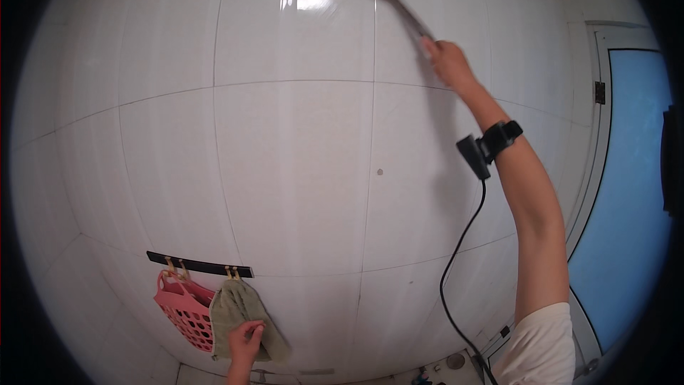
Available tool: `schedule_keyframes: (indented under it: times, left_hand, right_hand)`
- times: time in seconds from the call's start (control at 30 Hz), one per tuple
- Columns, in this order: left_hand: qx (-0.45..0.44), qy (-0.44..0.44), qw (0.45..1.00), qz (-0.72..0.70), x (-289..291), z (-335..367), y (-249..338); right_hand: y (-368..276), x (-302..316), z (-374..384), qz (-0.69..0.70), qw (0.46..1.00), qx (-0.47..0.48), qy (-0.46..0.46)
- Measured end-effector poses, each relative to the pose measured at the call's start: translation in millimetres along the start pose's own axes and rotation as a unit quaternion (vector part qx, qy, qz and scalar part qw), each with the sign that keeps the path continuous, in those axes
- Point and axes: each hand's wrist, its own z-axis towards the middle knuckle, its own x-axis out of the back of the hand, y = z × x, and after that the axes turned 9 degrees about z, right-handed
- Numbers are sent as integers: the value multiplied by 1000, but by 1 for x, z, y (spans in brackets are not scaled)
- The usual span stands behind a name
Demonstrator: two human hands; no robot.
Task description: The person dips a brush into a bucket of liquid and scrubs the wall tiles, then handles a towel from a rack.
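Note:
Reaching high up, my right hand [450, 64] is closed round the handle of a long-handled brush [411, 16]. The brush's dark oval head is at the top edge of the view, against the white tiled wall [292, 171]; it is slightly blurred, and contact cannot be made out. Low on the left, my left hand [246, 341] is raised in front of a green towel [239, 306], its fingers loosely bent and holding nothing I can see. Whether it touches the towel is unclear.
A black hook rail [203, 266] on the wall carries the towel and a pink perforated basket [187, 306]. A black device [488, 146] is strapped to my right forearm, its cable [445, 271] hanging down. At the right stands a door with a blue panel [627, 171].

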Motion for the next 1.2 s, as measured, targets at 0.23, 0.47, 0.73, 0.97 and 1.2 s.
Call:
schedule_keyframes:
  times: [0.23, 0.47, 0.73, 0.97, 1.2]
  left_hand:
    - [-7, 3, 1000, -5, 4, 1, -5]
    - [-7, -7, 1000, 3, 2, 1, -11]
    - [-29, 6, 1000, -3, 6, 3, -17]
    - [-49, 3, 999, -16, -5, 11, -21]
    - [-24, -34, 999, 17, -26, 13, -11]
  right_hand:
    - [-20, -55, -62, -209, 930, 231, -196]
    - [7, 13, 1, 15, 998, -53, 5]
    - [40, -14, -83, -213, 934, 198, -206]
    - [99, 67, -25, 50, 986, -143, 68]
    - [113, 26, -134, -255, 913, 173, -268]
